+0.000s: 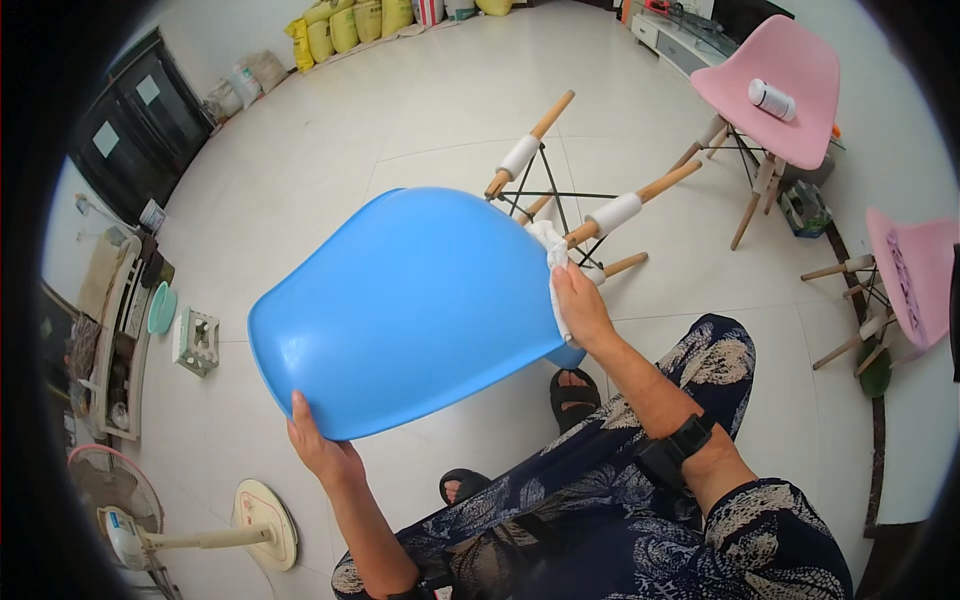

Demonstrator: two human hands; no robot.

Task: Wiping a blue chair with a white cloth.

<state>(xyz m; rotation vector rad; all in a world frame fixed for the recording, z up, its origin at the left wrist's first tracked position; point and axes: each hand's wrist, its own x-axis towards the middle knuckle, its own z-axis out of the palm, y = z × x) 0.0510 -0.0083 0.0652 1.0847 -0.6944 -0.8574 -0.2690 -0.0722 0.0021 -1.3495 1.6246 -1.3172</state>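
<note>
A blue plastic shell chair (412,300) lies tipped in front of me, the smooth back of its shell facing up. Its wooden legs (551,116), joined by black metal struts (577,195) and partly wrapped in white sleeves (616,215), point away to the upper right. My left hand (322,446) grips the shell's rim at its near left corner, thumb on top. With my right hand (581,304) I press a white cloth (553,247) against the shell's right edge, close to the legs. The fingers beneath the shell are hidden.
A pink chair (780,82) bearing a white bottle (771,100) stands at the upper right. Another pink chair (911,277) is by the right wall. A pedestal fan (195,532) is at the lower left, a pale green plastic stool (196,341) farther up. Full sacks (367,26) line the far wall.
</note>
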